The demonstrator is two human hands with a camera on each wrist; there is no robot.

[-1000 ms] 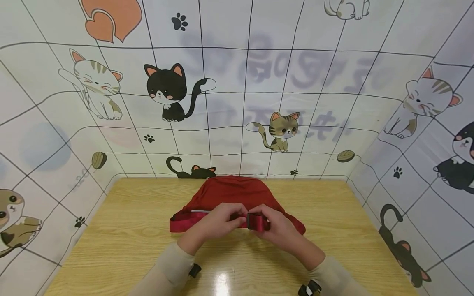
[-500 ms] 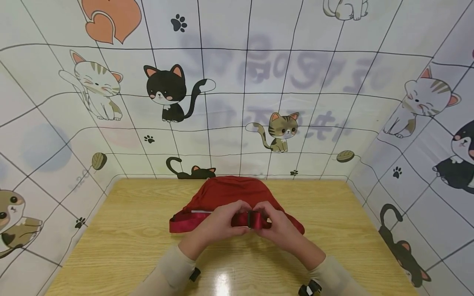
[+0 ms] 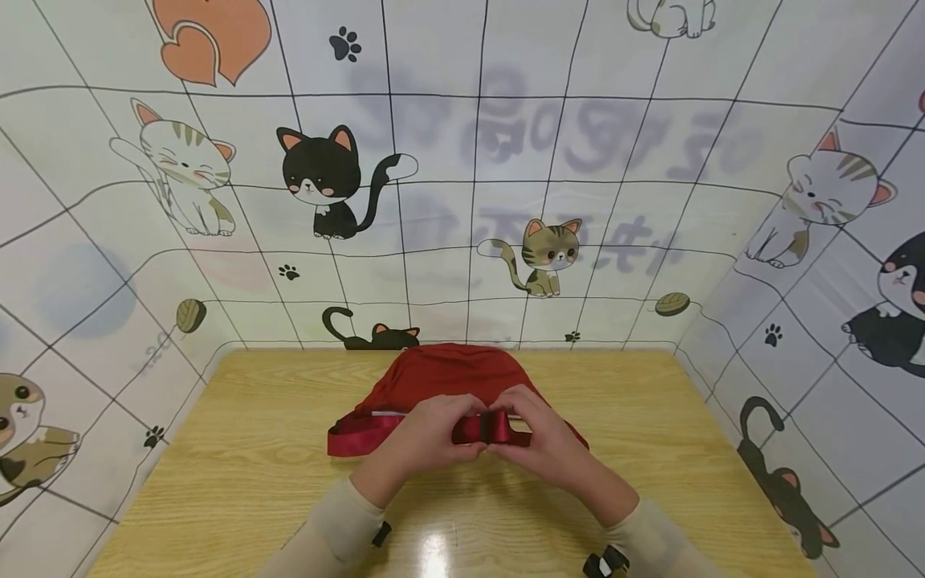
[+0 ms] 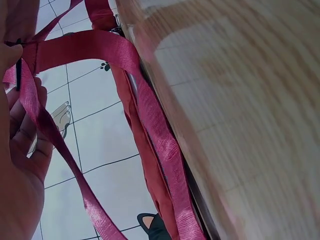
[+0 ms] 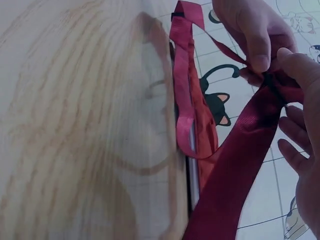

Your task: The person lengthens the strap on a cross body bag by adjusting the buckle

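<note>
A red waist bag (image 3: 462, 373) lies toward the back of the table, its crimson webbing strap (image 3: 359, 437) running along the front. Both hands hold the strap around a small black slider buckle (image 3: 485, 428), where the webbing doubles into a loop. My left hand (image 3: 432, 433) pinches the strap just left of the slider. My right hand (image 3: 540, 440) grips the short loop on the right side. Seen from the right wrist, thumbs and fingertips meet at the slider (image 5: 274, 90), partly covering it. In the left wrist view, a loose strap length (image 4: 75, 172) hangs below the fingers.
The wooden table (image 3: 275, 490) extends in front and to both sides of the bag. A white wall sheet (image 3: 448, 160) with cat drawings and grid lines stands behind and on both sides. Black straps (image 3: 605, 562) sit near the cuffs.
My left thumb has dropped below the strap, leaving more webbing visible between thumb and fingers. The right fingers have risen slightly around the loop. The bag stays nearly in place.
</note>
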